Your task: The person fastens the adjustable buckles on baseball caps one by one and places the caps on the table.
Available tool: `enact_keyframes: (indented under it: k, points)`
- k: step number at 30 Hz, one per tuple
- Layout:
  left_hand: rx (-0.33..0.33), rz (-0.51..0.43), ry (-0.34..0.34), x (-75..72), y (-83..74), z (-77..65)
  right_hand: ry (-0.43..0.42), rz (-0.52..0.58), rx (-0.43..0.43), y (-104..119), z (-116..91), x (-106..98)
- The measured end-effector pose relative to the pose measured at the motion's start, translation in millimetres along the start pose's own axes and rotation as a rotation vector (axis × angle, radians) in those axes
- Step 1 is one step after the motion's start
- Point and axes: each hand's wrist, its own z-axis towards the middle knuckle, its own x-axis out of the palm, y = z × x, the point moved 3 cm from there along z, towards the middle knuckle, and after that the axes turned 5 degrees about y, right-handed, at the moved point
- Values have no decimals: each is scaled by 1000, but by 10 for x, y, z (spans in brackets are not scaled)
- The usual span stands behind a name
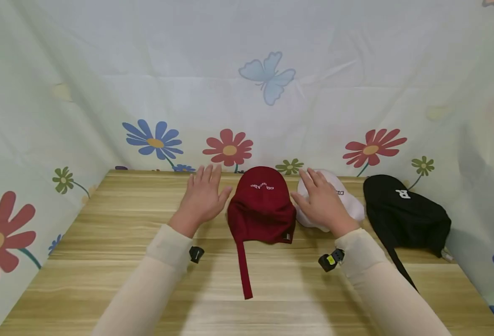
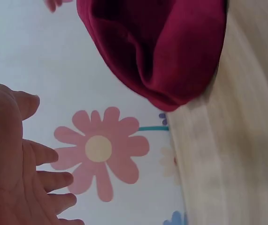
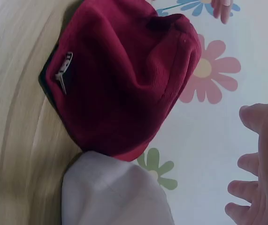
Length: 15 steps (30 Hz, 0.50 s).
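One red cap (image 1: 263, 210) lies at the middle of the far half of the wooden table (image 1: 104, 261), its strap (image 1: 244, 270) extending toward the near side. We locate the white cap (image 1: 351, 205) just to the right of it, and the black cap (image 1: 406, 219) farther right, near the table's right edge. We note the left hand (image 1: 202, 198) to the left of the red cap, fingers extended, gripping nothing and touching no cap. We note the right hand (image 1: 322, 200) above the white cap, partly covering it in the head view, fingers likewise extended and gripping nothing; in the right wrist view, we observe a gap between this hand and both visible caps. We see flower-printed cloth (image 1: 188, 93) along the far side.
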Motion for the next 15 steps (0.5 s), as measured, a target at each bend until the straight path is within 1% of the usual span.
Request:
enact_keyframes:
  k: [7, 10, 15]
  points:
    - [26, -57, -32, 142, 16, -63, 5, 24, -29, 79, -42, 71]
    - [27, -75, -16, 205, 5, -78, 2, 21, -34, 108, -60, 121]
    - [3, -99, 26, 300, -26, -101, -7, 10, -62, 165, -81, 220]
